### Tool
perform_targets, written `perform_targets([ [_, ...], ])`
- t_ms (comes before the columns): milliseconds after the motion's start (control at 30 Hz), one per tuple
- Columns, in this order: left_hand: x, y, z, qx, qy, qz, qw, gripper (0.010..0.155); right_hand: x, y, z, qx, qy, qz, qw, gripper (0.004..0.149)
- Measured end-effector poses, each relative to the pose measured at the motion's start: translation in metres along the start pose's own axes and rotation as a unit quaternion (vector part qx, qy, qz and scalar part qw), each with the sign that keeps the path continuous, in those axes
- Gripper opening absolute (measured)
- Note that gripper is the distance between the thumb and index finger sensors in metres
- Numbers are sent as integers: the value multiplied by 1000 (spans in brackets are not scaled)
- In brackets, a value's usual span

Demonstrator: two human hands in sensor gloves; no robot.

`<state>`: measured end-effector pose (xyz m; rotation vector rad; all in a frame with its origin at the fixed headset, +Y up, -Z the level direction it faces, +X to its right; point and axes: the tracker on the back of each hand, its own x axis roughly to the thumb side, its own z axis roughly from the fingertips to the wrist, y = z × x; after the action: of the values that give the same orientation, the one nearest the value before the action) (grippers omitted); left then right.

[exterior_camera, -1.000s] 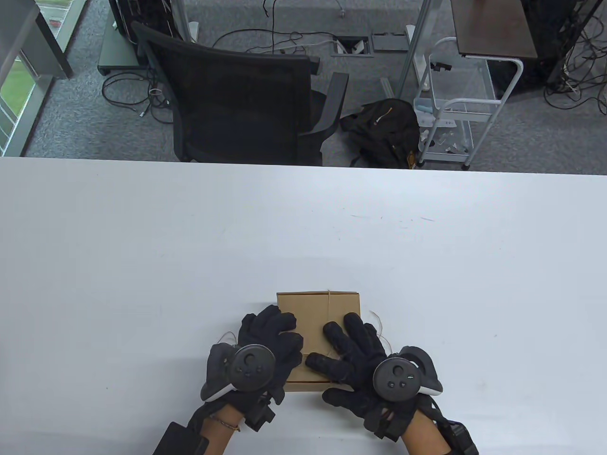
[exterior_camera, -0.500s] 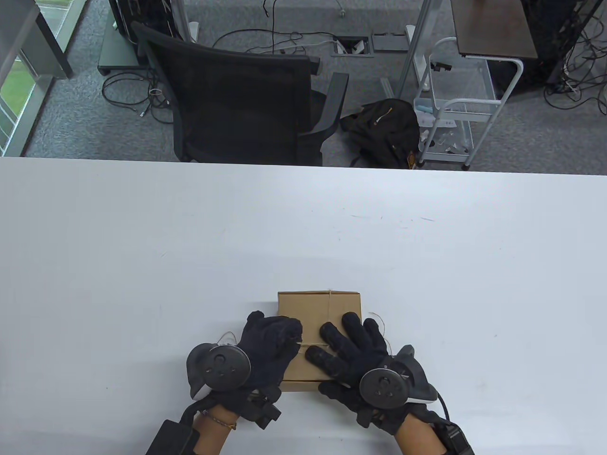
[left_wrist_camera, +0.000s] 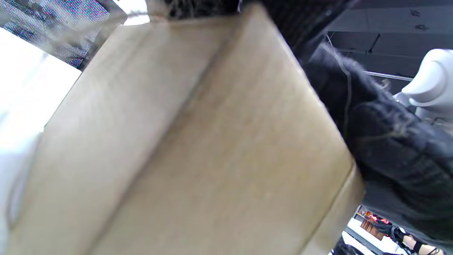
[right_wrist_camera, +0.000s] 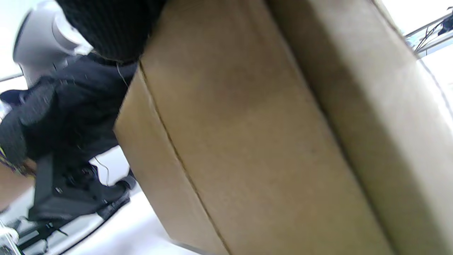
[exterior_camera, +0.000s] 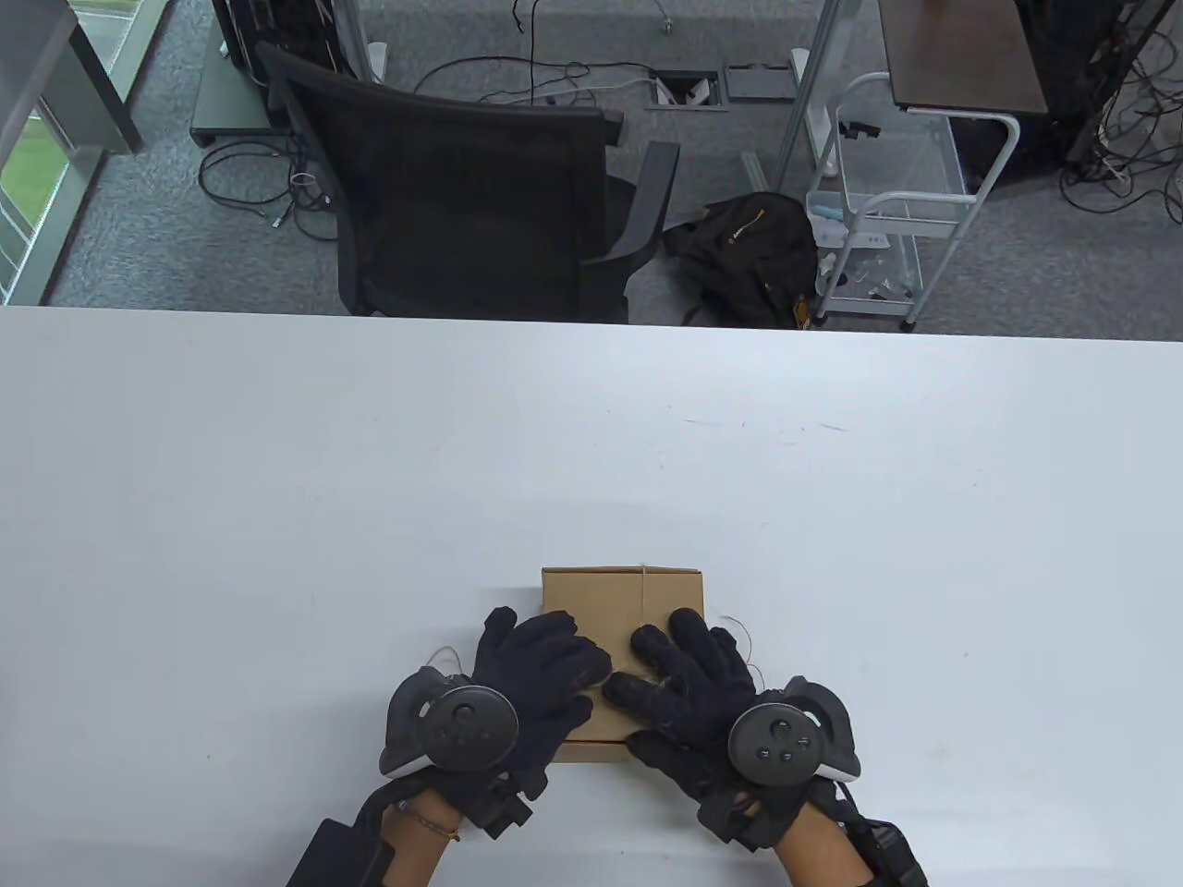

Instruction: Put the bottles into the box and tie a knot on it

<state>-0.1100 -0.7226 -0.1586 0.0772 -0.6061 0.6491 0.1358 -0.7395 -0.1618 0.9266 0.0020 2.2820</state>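
A closed brown cardboard box (exterior_camera: 638, 596) sits on the white table (exterior_camera: 370, 462) near its front edge. Thin twine (exterior_camera: 642, 582) runs over its top and down the far side. No bottles are visible. My left hand (exterior_camera: 554, 661) lies on the box's left half with its fingers curled, pinching the twine. My right hand (exterior_camera: 670, 665) rests on the right half with fingers spread and fairly straight, thumb against the near side. The two hands nearly touch at the middle. In the left wrist view the box (left_wrist_camera: 198, 148) fills the frame, and twine crosses the right glove (left_wrist_camera: 389, 141).
Loose twine ends stick out beside the box on the right (exterior_camera: 739, 628) and the left (exterior_camera: 444, 654). Beyond the table's far edge stand a black office chair (exterior_camera: 462, 194), a dark backpack (exterior_camera: 744, 259) and a white wire cart (exterior_camera: 878, 212).
My left hand pulled left half a second ago, drawing the twine taut, then came back right towards the right hand. The right hand and the box have barely moved.
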Motion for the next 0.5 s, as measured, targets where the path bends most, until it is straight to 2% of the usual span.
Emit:
perform_targets([
  [67, -1, -1, 0, -6, 1, 6, 1000, 57, 0, 0, 1, -6, -4, -26, 1000, 65],
  [133, -2, -1, 1, -15, -3, 10, 1000, 54, 0, 0, 1, -9, 6, -15, 1000, 72],
  [200, -3, -1, 1, -19, -3, 20, 1000, 49, -1, 3, 1, 11, 13, -2, 1000, 76],
  [267, -3, -2, 1, -27, -5, 18, 999, 50, 1, 5, 0, 6, 10, -2, 1000, 75],
  [400, -6, 2, 1, -27, -6, 38, 999, 52, 3, 9, -1, 59, 25, 35, 997, 73],
  [500, -14, 11, 4, 8, 4, 92, 996, 57, 2, 8, 0, 60, 32, 49, 997, 70],
])
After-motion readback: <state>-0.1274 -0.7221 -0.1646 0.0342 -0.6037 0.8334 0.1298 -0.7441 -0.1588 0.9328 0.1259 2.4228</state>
